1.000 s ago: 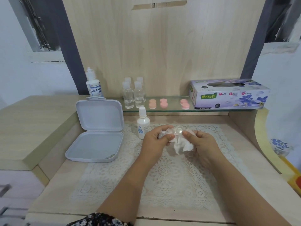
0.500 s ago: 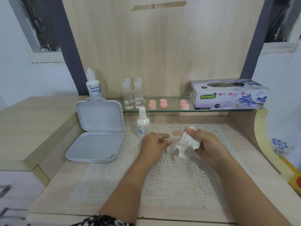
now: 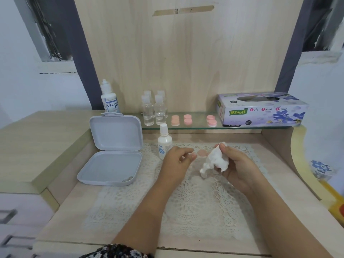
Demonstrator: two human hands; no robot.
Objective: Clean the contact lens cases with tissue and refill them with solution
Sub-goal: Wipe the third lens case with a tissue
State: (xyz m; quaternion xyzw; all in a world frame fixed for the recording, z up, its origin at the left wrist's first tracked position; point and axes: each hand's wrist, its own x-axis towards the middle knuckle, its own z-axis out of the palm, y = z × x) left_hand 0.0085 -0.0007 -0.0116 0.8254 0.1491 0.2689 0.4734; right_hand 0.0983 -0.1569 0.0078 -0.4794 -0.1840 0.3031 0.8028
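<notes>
Over the lace mat [image 3: 167,205], the right hand [image 3: 236,170] curls around a crumpled tissue [image 3: 216,160], its long axis tilted, top end up by the thumb. The left hand [image 3: 176,161] hovers beside it, fingers loosely curled, empty. A pink cap [image 3: 202,153] lies on the mat between them.

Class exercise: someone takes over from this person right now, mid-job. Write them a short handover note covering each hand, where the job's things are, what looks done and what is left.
Left hand: fingers loosely curled, apparently holding nothing.
Right hand: grips a crumpled tissue.
A pink cap lies on the lace mat between the hands; no clear case part can be made out there.
Small solution bottle stands on the mat, capped.
More pink lens cases wait on the glass shelf, beside the tissue box.
Done: wiping under way.
Left: refilling, the remaining cases.
</notes>
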